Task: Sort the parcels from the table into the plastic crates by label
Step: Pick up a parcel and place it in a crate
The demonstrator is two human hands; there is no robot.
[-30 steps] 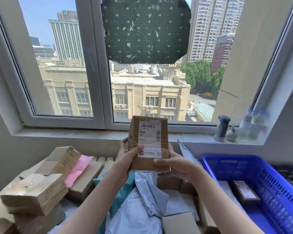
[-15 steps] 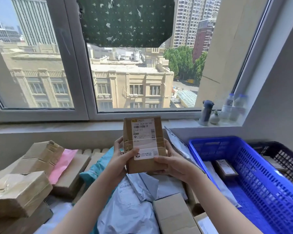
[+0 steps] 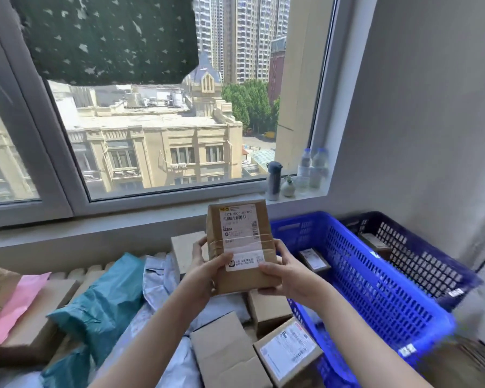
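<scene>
One brown parcel (image 3: 241, 242), upright over the parcel pile (image 3: 224, 351), just left of the blue crate (image 3: 375, 298); we see left hand (image 3: 205, 271) and right hand (image 3: 289, 275), fingers curled round its lower sides. Two crates: blue holds one small parcel (image 3: 314, 259), dark crate (image 3: 420, 261) one flat parcel (image 3: 373, 240). Its white barcode label (image 3: 240, 228) faces us, print too blurred to read.

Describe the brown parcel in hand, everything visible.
The brown parcel is a boxy kraft-paper package, held upright in the air, front toward the camera. A white shipping label with barcodes covers its upper front; a smaller white sticker sits lower, and clear tape bands its middle. The left hand and right hand grip its lower sides, thumbs on the front. It hangs just left of the blue crate.
</scene>
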